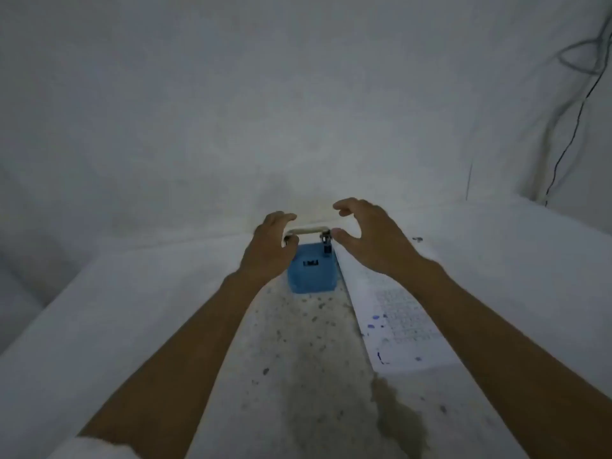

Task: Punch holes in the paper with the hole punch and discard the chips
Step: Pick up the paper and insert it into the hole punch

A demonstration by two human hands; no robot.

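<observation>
A blue hole punch (311, 273) with a metal lever across its top stands on the speckled table, near the far wall. My left hand (270, 248) is at its left side, fingers curled around the left end of the lever. My right hand (367, 236) hovers just right of the punch, fingers spread and curved, holding nothing. A printed sheet of paper (397, 323) with blue ink spots lies flat to the right of the punch, partly under my right forearm.
The speckled table (298, 359) has a dark stain at the front right. White walls close in behind and on both sides. Dark cables (576, 120) hang down the right wall.
</observation>
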